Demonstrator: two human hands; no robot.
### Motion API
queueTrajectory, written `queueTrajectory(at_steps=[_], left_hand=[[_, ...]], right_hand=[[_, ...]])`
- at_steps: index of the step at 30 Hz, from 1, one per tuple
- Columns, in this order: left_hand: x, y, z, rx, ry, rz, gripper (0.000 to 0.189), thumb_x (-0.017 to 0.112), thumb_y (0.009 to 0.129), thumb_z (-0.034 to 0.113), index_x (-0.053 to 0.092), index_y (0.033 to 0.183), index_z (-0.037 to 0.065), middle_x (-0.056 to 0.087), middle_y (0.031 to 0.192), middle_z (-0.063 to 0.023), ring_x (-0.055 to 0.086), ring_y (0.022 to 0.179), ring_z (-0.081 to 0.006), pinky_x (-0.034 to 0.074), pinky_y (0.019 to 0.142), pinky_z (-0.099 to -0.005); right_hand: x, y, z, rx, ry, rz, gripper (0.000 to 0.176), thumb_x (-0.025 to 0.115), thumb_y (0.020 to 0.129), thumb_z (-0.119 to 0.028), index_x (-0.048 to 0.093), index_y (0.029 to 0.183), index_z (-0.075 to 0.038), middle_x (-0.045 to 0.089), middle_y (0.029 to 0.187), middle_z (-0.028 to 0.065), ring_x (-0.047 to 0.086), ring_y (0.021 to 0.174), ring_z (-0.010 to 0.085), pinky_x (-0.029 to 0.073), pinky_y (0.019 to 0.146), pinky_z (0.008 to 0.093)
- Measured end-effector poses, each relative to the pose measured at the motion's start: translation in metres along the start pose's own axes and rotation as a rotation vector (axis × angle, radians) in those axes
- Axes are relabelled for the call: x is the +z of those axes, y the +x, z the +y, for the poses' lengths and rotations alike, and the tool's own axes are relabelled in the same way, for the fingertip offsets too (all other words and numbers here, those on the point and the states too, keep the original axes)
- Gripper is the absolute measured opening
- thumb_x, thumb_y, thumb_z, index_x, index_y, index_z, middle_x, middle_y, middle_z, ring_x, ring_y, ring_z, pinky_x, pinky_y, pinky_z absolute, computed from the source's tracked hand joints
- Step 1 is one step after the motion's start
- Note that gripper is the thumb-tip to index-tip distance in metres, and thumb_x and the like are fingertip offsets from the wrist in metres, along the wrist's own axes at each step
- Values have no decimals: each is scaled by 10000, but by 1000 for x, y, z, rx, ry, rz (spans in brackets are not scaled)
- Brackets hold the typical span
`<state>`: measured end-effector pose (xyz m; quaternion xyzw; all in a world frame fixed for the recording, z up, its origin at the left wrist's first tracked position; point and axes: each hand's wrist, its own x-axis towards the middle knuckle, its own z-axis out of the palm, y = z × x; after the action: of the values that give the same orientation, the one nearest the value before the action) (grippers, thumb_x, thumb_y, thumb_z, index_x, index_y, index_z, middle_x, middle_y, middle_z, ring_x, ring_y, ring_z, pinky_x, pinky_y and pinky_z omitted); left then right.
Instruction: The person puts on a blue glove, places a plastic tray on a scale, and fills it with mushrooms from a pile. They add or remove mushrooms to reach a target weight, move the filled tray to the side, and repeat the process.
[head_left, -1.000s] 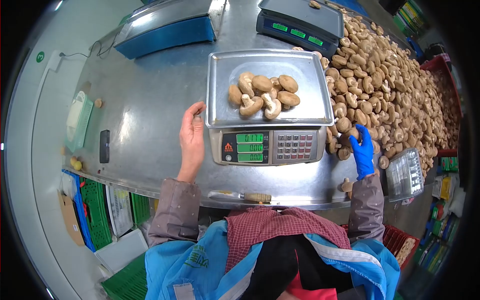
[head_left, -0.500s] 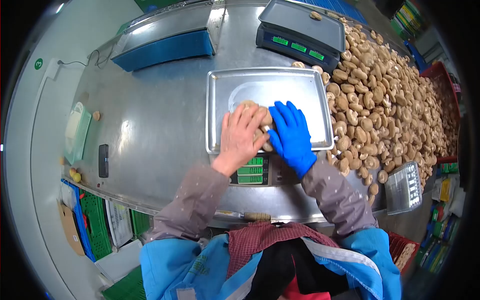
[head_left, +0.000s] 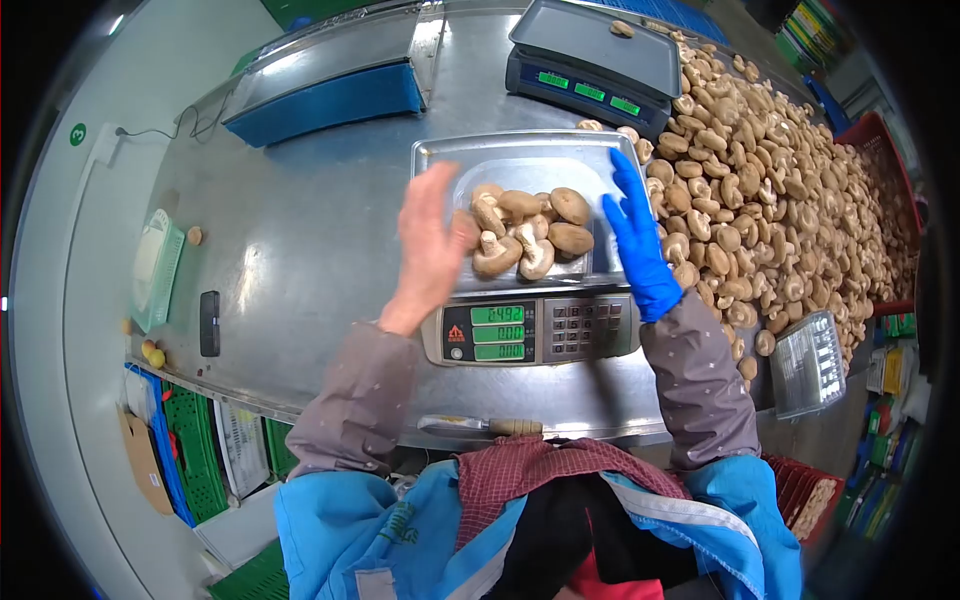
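Observation:
Brown-capped shiitake mushrooms [head_left: 520, 222] lie in a small pile in the metal tray [head_left: 428, 152], some with pale stems showing. The tray rests on a digital scale [head_left: 540, 330], whose green display and keypad face me. My bare left hand [head_left: 428, 245] is at the tray's left side, beside the pile; it is smeared by motion, but its fingers are stretched out and it grips nothing. Wearing a blue glove, my right hand [head_left: 640, 238] is open at the tray's right edge, fingers apart and away from the pile.
A large heap of mushrooms [head_left: 760, 190] covers the right of the steel table [head_left: 300, 230]. Behind the tray stands a second scale [head_left: 590, 85]. A clear plastic container [head_left: 810, 365] is at right; a phone [head_left: 209, 323] and green basket [head_left: 158, 270] at left; a wooden-handled knife [head_left: 480, 426] in front.
Both hands have come off the mushrooms and moved apart, left hand leftward, right hand rightward. The pile and the scale's display are now uncovered.

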<state>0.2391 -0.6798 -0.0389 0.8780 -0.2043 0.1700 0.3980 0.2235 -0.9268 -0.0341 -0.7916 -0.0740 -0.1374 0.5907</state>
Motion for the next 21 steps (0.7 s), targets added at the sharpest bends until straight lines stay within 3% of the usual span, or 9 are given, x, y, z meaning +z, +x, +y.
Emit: queueTrajectory(at_steps=[2,4,5,7,8,10,15,16,21], left_hand=[[-16,-3,-13,-68,-151,125,511,502,863,294,364,1276,26,450,1200,-144,401,1158,-287,310,964,-402],[-24,-10,-21,-508,-228,-50,466,474,860,176,356,1260,-30,530,1067,-161,566,940,-247,448,811,-306],[-24,-11,-23,-503,-229,-47,466,474,860,176,356,1260,-30,530,1067,-161,566,940,-247,448,811,-306],[-25,-10,-16,-839,-405,-518,420,461,832,75,375,1226,-39,565,918,-126,614,696,-181,498,608,-264],[-19,-14,-18,-837,-405,-519,420,461,832,75,375,1226,-39,565,918,-126,614,696,-181,498,608,-264],[-2,-24,-22,-771,-510,-425,402,445,807,9,384,1200,-51,549,866,-92,601,625,-141,495,539,-238],[7,-28,-14,-797,-610,-261,404,419,784,-61,334,1175,-5,458,1002,-139,589,710,-173,514,594,-245],[2,-26,-11,-859,-762,-209,428,393,782,-79,302,1190,13,461,1027,-158,592,741,-189,520,607,-253],[-31,-24,-27,-871,-1084,-83,503,317,763,-129,225,1226,44,453,1119,-216,597,800,-242,524,628,-300]], right_hand=[[-15,-5,31,91,83,75,522,510,883,-274,328,1330,-74,409,1297,118,370,1200,199,302,990,313],[-17,-15,38,206,188,61,519,507,884,-282,333,1328,-78,411,1294,129,378,1195,199,309,984,313],[-18,-18,41,324,293,45,515,504,885,-291,338,1325,-82,413,1292,140,385,1189,199,315,978,312],[-8,-18,35,356,236,-8,519,506,884,-298,338,1325,-81,422,1281,146,398,1179,204,323,972,313],[-3,-18,32,392,179,-61,523,507,883,-305,337,1325,-80,432,1271,152,412,1168,208,330,966,315],[6,-16,37,268,62,-77,520,518,879,-314,357,1315,-82,464,1238,154,435,1147,215,347,951,311],[20,-15,31,289,175,-51,484,542,870,-288,413,1274,-55,495,1200,133,454,1115,206,358,935,305],[21,-16,28,312,210,-44,483,545,870,-286,415,1271,-51,496,1198,122,452,1115,203,355,940,302],[32,1,-4,394,453,-135,493,512,885,-310,354,1321,-145,410,1275,72,479,1050,170,453,783,310]])
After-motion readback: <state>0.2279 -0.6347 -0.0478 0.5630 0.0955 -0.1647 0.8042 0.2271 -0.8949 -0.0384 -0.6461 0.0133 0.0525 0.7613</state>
